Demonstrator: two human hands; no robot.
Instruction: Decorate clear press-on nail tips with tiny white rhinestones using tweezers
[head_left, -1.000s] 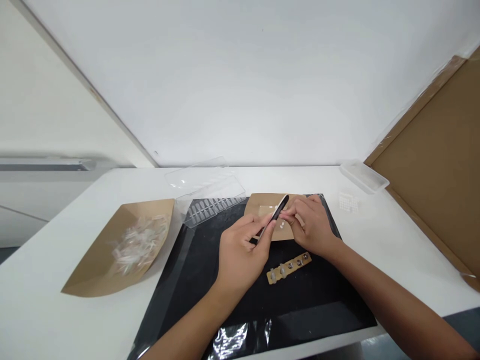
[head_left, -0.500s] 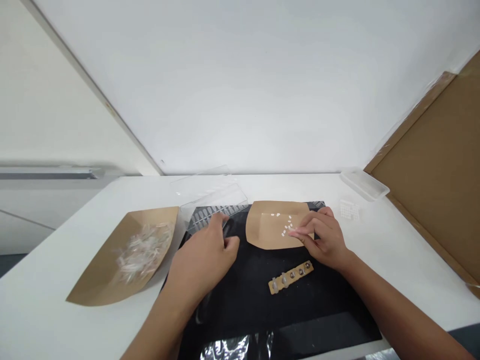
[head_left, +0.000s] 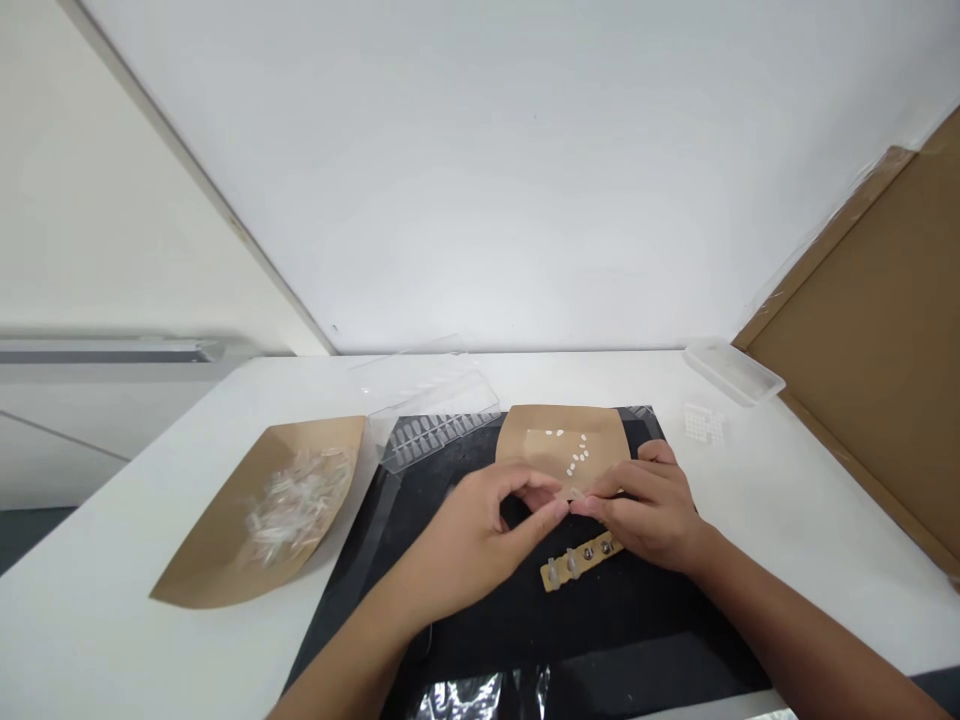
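You are pinching a small clear piece [head_left: 574,494] at the lower edge of the kraft paper [head_left: 562,440] with your right hand [head_left: 651,512], your curled left hand [head_left: 469,545] meeting it, its grip unclear; a loose pinch is risking a drop among the white flecks [head_left: 576,455]

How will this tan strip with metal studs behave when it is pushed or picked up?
The tan strip lies flat on the black mat, so it will probably slide, not roll. Its metal studs may make it slightly heavy for its size.
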